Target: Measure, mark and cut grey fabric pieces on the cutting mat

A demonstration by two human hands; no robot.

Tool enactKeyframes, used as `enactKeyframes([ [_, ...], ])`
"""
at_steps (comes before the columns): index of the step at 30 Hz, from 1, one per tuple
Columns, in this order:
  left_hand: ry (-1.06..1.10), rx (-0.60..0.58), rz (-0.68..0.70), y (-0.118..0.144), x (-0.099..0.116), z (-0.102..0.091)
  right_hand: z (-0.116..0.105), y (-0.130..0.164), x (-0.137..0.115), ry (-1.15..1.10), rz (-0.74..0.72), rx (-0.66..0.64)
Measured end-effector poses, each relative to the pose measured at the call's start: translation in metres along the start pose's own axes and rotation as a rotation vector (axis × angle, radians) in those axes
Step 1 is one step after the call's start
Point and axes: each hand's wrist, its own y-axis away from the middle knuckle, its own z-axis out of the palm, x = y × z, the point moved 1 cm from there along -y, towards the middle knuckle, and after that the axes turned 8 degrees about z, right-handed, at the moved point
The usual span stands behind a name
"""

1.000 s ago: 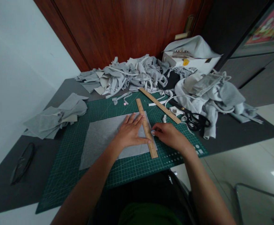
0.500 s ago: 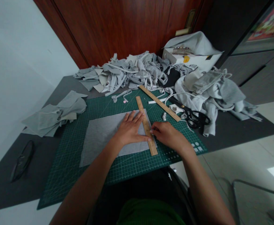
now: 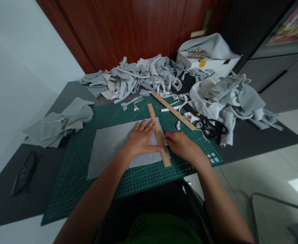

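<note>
Pressing flat, left hand [image 3: 140,142] lay spread on the wooden ruler [image 3: 159,139] and grey fabric sheet [image 3: 108,145] | ruler's long axis ran from the tabletop's near edge toward its far edge, tilted slightly left | right hand [image 3: 181,145] pinched closed beside it; what it held cannot be told | two rulers counted, second ruler [image 3: 173,111] diagonal farther back; one pair of scissors [image 3: 210,127] toward the right edge; one cutting mat [image 3: 70,183]

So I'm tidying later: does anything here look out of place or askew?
Mostly clutter: grey fabric scraps heaped behind the cutting mat, scissors half under cloth, and a second ruler lying diagonally.
</note>
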Motion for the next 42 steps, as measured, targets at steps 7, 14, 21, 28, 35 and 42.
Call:
enactKeyframes([
  [7,-0.011,0.007,0.003,0.000,0.001,0.000,-0.002,0.008,-0.001,0.032,-0.016,-0.022],
  [14,-0.015,0.007,0.006,-0.001,0.000,0.002,-0.003,0.014,0.002,0.025,-0.030,-0.100],
  [21,0.015,0.025,0.006,0.000,0.000,0.001,-0.009,0.027,-0.004,0.058,-0.030,-0.160],
  [28,0.023,0.014,0.005,0.000,0.001,-0.001,-0.011,0.030,-0.007,0.030,0.012,-0.210],
  [35,0.012,0.004,-0.002,0.000,0.002,-0.003,-0.012,0.036,-0.001,0.022,0.083,-0.321],
  [42,0.029,0.009,0.007,0.000,0.001,-0.001,-0.029,0.038,0.017,-0.132,0.158,-0.409],
])
